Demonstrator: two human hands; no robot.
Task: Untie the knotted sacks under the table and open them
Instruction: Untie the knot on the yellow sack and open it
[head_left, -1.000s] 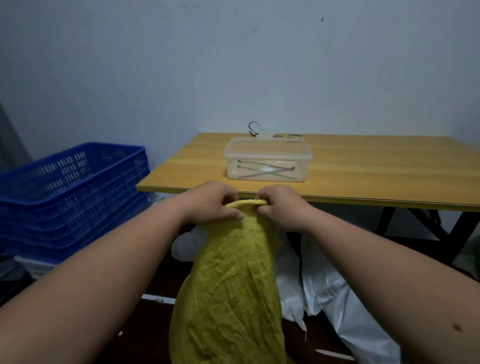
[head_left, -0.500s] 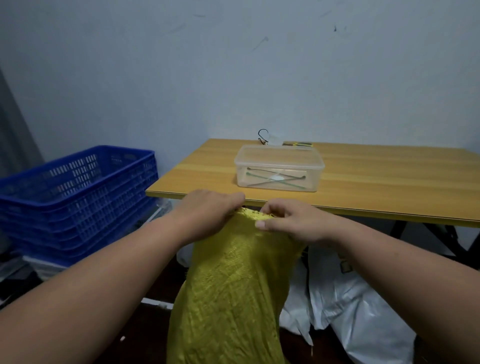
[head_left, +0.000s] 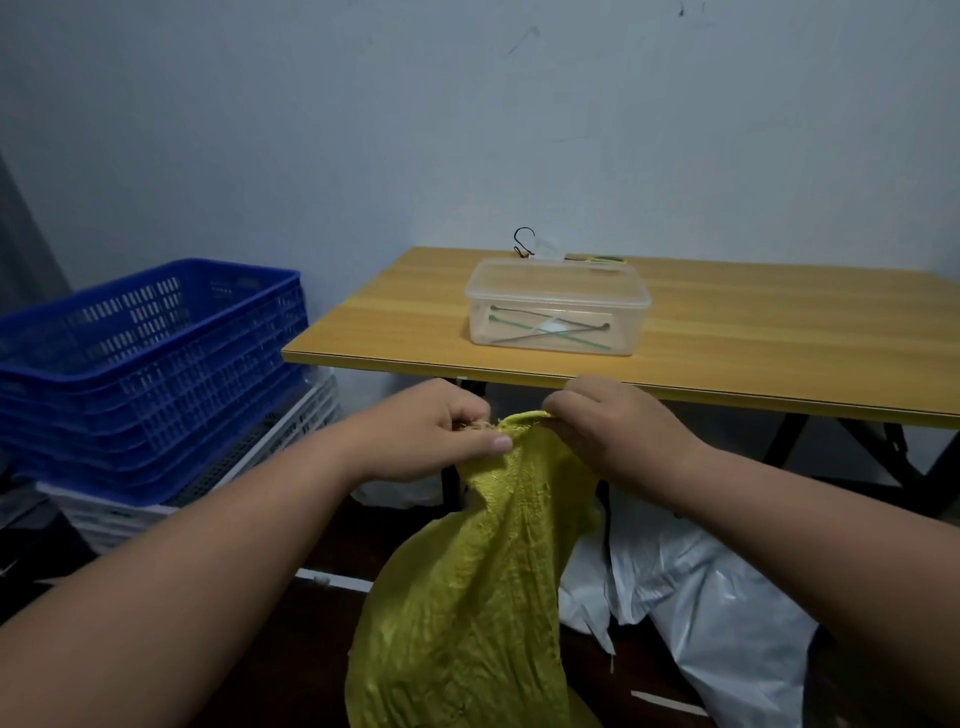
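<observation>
Dim room, dark floor (head_left: 249, 670), pale wall behind. At 6 o'clock, yellow sack (head_left: 467, 613) hanging crumpled from its raised top edge, in front of the table and just below its edge. Left hand (head_left: 441, 436) pinching the frayed top of the sack, thumb pressed over fibres; right hand (head_left: 608, 421) curled on the same edge just beside, both clamped on the mouth. No knot visible; probably already undone, can't tell for sure. Step in hand, by judgement: opening the mouth. Next: separate the two layers, pull hands apart. At 4 o'clock, white sacks (head_left: 727, 597) slumped under the table (head_left: 779, 332), not yet handled. Farther, at 12, clear plastic box (head_left: 556, 309) on the tabletop. At 9 to 10, blue crates (head_left: 150, 358) stacked.
</observation>
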